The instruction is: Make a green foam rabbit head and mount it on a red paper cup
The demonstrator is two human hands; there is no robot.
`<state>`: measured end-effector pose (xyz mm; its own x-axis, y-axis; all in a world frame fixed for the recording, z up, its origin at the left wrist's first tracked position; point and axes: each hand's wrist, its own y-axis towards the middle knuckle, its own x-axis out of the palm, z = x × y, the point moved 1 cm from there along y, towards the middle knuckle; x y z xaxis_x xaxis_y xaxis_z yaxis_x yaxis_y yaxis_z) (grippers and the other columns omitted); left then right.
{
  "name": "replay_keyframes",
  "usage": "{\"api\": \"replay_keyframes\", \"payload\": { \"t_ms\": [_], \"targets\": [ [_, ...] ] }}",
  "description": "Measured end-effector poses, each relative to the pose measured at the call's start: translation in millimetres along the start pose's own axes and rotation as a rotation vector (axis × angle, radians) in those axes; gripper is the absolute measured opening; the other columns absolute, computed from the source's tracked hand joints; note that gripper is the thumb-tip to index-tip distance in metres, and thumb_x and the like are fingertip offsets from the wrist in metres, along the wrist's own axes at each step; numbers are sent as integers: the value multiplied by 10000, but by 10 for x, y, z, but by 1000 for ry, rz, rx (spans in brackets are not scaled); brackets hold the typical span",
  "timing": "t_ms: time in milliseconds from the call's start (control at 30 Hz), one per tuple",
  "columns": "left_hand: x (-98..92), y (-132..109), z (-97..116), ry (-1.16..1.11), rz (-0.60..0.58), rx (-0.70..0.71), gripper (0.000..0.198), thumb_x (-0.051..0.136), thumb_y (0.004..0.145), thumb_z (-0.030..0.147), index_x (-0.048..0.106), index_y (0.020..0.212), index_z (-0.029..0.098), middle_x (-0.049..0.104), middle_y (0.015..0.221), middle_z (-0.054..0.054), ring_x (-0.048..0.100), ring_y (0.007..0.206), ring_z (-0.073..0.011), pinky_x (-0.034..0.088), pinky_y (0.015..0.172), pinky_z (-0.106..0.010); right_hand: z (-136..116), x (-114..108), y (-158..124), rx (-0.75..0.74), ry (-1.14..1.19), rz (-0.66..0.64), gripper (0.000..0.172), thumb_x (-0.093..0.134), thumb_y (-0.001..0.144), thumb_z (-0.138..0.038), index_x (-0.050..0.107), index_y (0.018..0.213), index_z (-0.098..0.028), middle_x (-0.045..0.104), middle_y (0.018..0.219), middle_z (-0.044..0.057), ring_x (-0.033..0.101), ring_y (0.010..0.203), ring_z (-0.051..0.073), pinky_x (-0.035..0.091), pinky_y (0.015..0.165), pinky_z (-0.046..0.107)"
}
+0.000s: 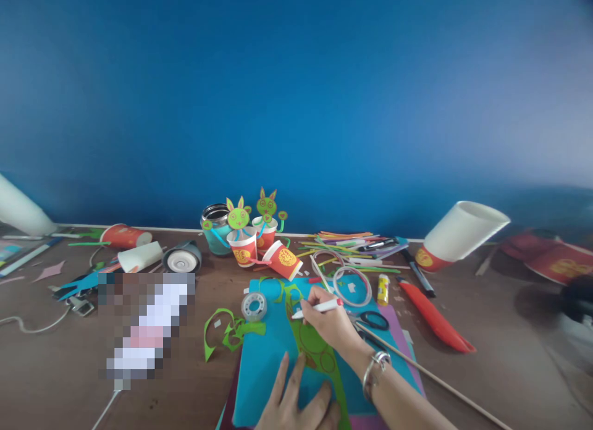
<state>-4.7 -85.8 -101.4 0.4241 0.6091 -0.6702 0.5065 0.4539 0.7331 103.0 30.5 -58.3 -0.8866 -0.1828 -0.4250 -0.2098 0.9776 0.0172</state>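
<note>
— Our right hand (330, 325) has its fingers closed round the white pen (317, 307), tip down on the green paper (312, 345), which lies on the blue sheet (264, 368) at the near edge of the surface (194, 396).
— Our left hand (296, 406) lies flat on the blue sheet, fingers spread, gripping nothing.
— If that press slackens, we reckon the green paper could slide and the line wander.
— And the scissors (373, 320) sit just beside our wrist; a nudge there could jog the pen.

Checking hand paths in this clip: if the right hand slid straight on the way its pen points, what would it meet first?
The pen in the right hand points left: probably the green scraps beside the blue sheet first, though the tape roll sits close to that line.
</note>
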Motion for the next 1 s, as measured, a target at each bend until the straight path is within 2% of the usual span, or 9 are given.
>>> {"api": "replay_keyframes", "payload": {
  "t_ms": [167, 367, 567, 767, 900, 1000],
  "targets": [
    [-19, 32, -8, -5, -7, 8, 111, 663, 733, 313, 612, 828, 286, 598, 981, 80, 554, 1040, -264, 144, 1087, -535, -25, -4, 0, -20, -4, 3, 242, 502, 754, -266, 411, 536, -213, 491, 466, -50, 405, 451, 98, 299, 433, 212],
    [-63, 102, -12, -22, 41, -12, 71, 651, 740, 276, 609, 796, 268, 606, 921, 82, 557, 1021, -246, 138, 1092, -512, -31, -2, -2, -18, -14, 8, 249, 498, 768, -281, 405, 547, -213, 485, 487, -44, 398, 469, 103, 305, 442, 213],
    [-10, 21, -2, 4, -10, 12, 116, 659, 736, 312, 609, 836, 279, 595, 982, 81, 560, 1026, -266, 153, 1080, -538, -37, 3, 1, -16, -9, 15, 254, 498, 778, -305, 396, 563, -216, 490, 494, -43, 399, 475, 105, 305, 451, 218],
    [5, -3, 0, 9, -2, 10, 92, 636, 760, 316, 597, 838, 283, 598, 983, 70, 564, 1034, -250, 192, 1071, -534, -27, 10, 7, -13, 1, 19, 256, 514, 780, -331, 416, 577, -210, 494, 513, -36, 401, 493, 109, 308, 458, 221],
    [11, -11, 4, 4, -11, 12, 124, 663, 731, 309, 607, 838, 280, 607, 993, 75, 530, 1078, -285, 163, 1078, -549, -21, 10, 9, -26, -13, 21, 258, 511, 777, -332, 416, 571, -210, 483, 511, -40, 396, 492, 109, 310, 465, 223],
    [12, -19, 8, 9, -18, 18, 102, 648, 746, 310, 610, 837, 282, 602, 989, 72, 541, 1067, -276, 160, 1077, -555, -14, 9, 9, -35, -30, 38, 257, 513, 763, -316, 404, 555, -212, 473, 504, -44, 394, 491, 109, 313, 471, 224]
  ]
}}
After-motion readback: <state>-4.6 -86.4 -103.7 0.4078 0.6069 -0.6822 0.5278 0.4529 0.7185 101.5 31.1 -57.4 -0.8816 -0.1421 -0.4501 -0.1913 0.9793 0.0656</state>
